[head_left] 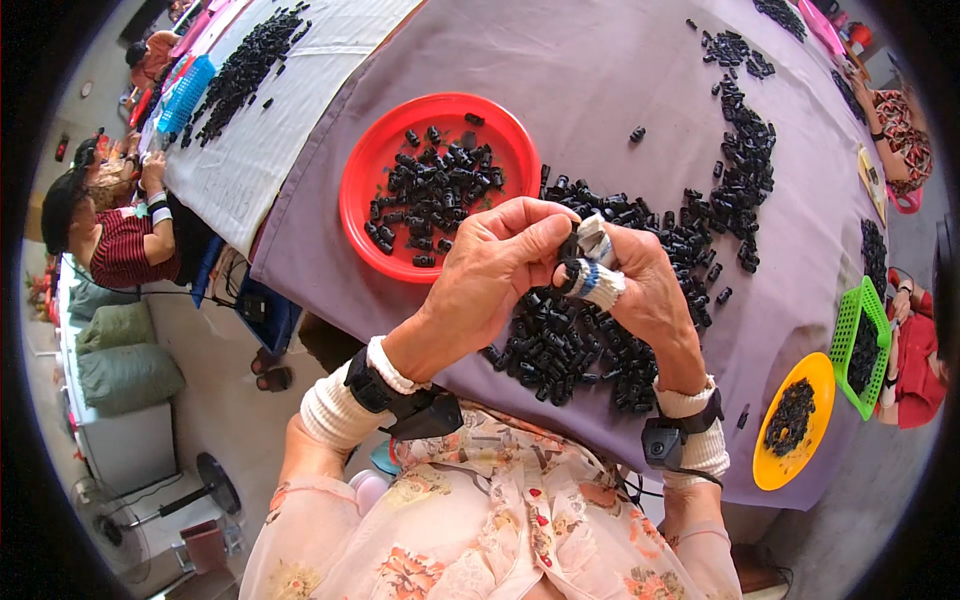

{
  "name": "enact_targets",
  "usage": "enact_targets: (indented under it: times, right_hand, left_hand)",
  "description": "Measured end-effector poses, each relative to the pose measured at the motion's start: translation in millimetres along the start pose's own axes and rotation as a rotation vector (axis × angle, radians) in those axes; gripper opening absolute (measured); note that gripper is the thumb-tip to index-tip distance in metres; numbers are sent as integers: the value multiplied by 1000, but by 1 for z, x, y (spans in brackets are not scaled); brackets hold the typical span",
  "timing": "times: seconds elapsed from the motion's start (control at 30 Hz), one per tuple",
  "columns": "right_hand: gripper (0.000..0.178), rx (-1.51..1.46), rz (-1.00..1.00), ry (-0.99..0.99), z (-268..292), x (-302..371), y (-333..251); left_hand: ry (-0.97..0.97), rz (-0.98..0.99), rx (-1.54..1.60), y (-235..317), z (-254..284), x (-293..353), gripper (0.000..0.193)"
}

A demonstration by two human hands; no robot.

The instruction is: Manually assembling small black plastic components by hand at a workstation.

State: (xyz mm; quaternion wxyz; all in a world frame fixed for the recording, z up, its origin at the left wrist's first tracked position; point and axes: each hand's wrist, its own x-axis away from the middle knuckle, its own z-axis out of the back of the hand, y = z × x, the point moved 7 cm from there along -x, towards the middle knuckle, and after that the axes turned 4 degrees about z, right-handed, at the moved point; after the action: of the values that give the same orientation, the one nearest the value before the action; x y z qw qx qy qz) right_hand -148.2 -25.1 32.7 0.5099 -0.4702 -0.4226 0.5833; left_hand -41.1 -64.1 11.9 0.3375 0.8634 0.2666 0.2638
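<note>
My left hand (478, 262) and my right hand (652, 290) meet in front of me, fingertips almost touching. Pinched between them is a small black plastic piece (568, 246), mostly hidden by the fingers. White cloth finger covers (597, 284), one with blue stripes, wrap fingers of my right hand. Below and behind the hands lies a heap of short black cylindrical plastic pieces (570, 355). Left of them stands a round red tray (358, 215), holding more black pieces (430, 190) and tiny dark scraps.
At the right table edge are a yellow plate (822, 385) of dark bits and a green basket (842, 345). A trail of black pieces (745, 160) runs toward the far side. Co-workers (125, 245) sit left and right; a fan (218, 483) stands lower left.
</note>
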Motion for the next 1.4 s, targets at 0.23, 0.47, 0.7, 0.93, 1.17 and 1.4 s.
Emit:
enact_targets:
  times: [0.23,0.47,0.7,0.93,1.17,1.4]
  right_hand:
    - [20,-122,25,130,12,8,1]
    - [17,-146,37,141,14,12,-1]
    - [20,-22,115,111,19,12,-7]
    - [25,-88,-26,83,25,17,17]
    - [31,-84,-62,-57,6,14,17]
    - [34,20,-61,-89,4,12,17]
  left_hand:
    - [-48,-25,118,2,-8,7,16]
    - [-51,12,138,3,-9,8,14]
    - [-94,112,28,-4,-6,12,32]
    - [-107,141,41,-7,-5,12,34]
    - [-128,136,88,-11,-9,11,30]
    - [-118,134,61,-14,-5,9,26]
